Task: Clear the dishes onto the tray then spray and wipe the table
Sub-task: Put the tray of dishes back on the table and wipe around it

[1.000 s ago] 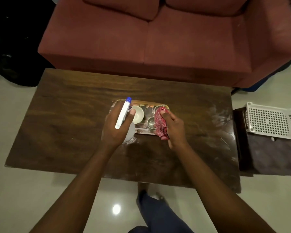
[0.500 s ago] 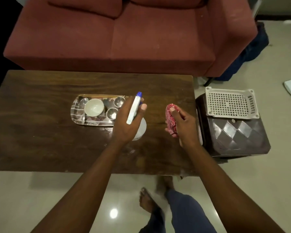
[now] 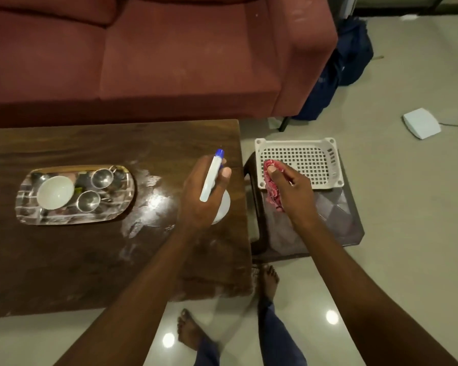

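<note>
A dark wooden table [image 3: 64,260] fills the left and middle of the frame, its right edge running down just right of centre. At the left of the frame a shiny oval tray [image 3: 114,211] lies flat on the table. On the tray sit 1 white bowl [image 3: 55,192] at the left and 2 small steel cups, 1 higher [image 3: 102,178] and 1 lower [image 3: 88,201], just right of the bowl. Pale smears [image 3: 154,199] mark the tabletop between the tray and the left hand.

The left hand [image 3: 196,199] is near the centre of the frame, above the right end of the table. Its fingers curl round a white spray bottle [image 3: 210,178], whose blue tip points toward the upper right. The bottle's round white body shows below the hand.

The right hand [image 3: 291,194] is right of centre, past the table's edge. Its fingers and thumb are bunched round a crumpled red cloth [image 3: 274,199]. The hand and cloth are in front of a dark stool [image 3: 336,223] that stands just beside the table. A white perforated basket [image 3: 299,159] sits on the stool's upper part, and the top of the cloth overlaps the basket's left edge. I cannot tell whether the cloth touches the stool or the basket.

A red sofa [image 3: 169,62] spans the top of the frame. A dark blue bag [image 3: 339,70] stands beside the sofa's right arm. A small white box [image 3: 421,123] lies on the pale floor at the upper right. 2 bare feet [image 3: 269,281] [image 3: 189,331] show at the bottom centre.
</note>
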